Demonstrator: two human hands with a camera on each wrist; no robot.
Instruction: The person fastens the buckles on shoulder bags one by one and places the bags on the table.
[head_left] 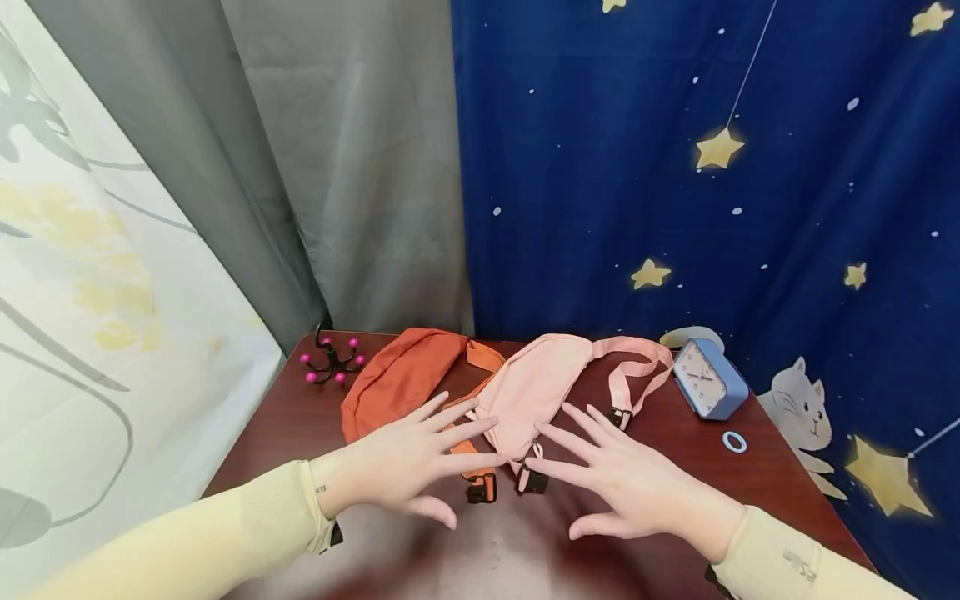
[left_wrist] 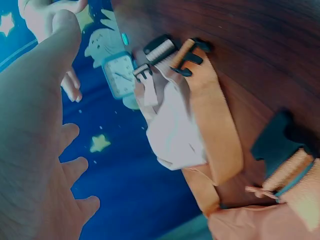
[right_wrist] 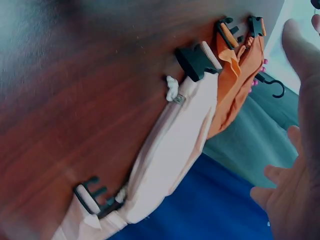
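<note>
Both hands hover over the table with fingers spread and nothing held. In the head view the left hand [head_left: 408, 458] overlaps the near end of an orange-red waist bag [head_left: 408, 375] and the edge of a pink waist bag [head_left: 536, 383]. My right hand [head_left: 622, 475] is to the right of the pink bag's near end. Black buckles show at the strap ends: one on the orange strap [head_left: 482, 488], another at the pink bag's near tip [head_left: 532, 478]. In the right wrist view, the pink bag's buckle prongs [right_wrist: 92, 197] lie unclipped.
At the back left stands a black hook rack [head_left: 333, 362] with pink ball tips. A blue alarm clock [head_left: 708, 379] stands at the right, with a light-blue ring [head_left: 734, 442] in front of it. Curtains [head_left: 600, 167] hang directly behind the brown table [head_left: 780, 483].
</note>
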